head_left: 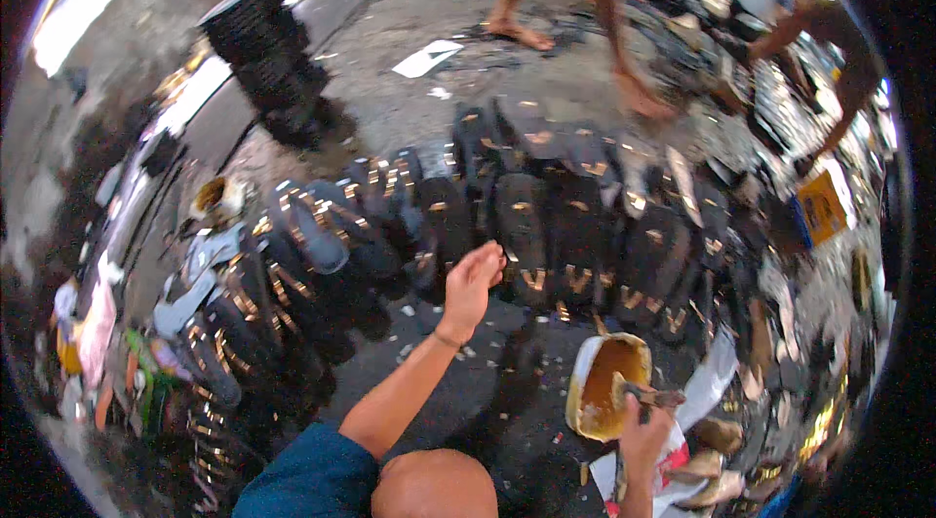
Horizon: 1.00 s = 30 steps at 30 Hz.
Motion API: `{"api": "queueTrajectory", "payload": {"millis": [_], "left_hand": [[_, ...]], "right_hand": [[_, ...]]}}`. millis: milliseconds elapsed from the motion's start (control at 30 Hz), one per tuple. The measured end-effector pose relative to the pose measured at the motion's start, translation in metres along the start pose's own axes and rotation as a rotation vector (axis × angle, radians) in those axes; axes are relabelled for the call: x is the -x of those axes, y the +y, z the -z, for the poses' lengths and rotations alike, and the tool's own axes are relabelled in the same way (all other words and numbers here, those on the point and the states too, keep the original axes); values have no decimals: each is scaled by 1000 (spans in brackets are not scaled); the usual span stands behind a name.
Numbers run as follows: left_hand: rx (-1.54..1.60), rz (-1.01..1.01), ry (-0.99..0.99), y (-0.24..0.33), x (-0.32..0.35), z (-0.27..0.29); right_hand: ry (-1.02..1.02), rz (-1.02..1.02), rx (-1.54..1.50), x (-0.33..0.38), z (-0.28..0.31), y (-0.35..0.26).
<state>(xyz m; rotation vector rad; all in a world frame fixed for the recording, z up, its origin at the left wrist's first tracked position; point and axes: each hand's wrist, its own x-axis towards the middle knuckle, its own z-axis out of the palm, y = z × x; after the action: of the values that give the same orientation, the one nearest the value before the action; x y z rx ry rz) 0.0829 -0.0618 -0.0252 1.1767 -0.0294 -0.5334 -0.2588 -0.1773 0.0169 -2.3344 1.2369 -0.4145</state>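
My left hand [472, 290] reaches forward with its fingers curled together, beside a dark sandal sole [520, 230] in the middle of the row. Whether anything small is pinched in it is hidden. In my right hand [642, 442] is a brush [651, 397] with a worn brownish handle, held at the right rim of a white tub [588, 362]. Yellow-brown glue-like paste coats the inside of the tub. Many dark soles curve around me in an arc, with pale V-shaped and short marks [533, 280] on them.
A tall stack of black round-topped pieces [263, 59] stands far left. A barefoot person [624, 40] is on the far floor; another person's arm [829, 79] reaches in at right. A yellow box [824, 206] and scraps [721, 479] lie right. A small stained pot [216, 198] sits left.
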Motion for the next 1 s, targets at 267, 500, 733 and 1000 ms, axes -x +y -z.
{"api": "queueTrajectory", "payload": {"millis": [267, 500, 733, 1000], "left_hand": [[-608, -561, 824, 132, -101, 169], [-430, -370, 662, 171, -62, 233], [-978, -133, -342, 61, 162, 95], [-1561, -512, -816, -54, 140, 101]], "right_hand": [[-7, 122, 32, -8, -29, 14], [-198, 2, 233, 28, 24, 5], [-665, -208, -122, 44, 49, 14], [-442, -260, -1001, 4, 28, -56]]}}
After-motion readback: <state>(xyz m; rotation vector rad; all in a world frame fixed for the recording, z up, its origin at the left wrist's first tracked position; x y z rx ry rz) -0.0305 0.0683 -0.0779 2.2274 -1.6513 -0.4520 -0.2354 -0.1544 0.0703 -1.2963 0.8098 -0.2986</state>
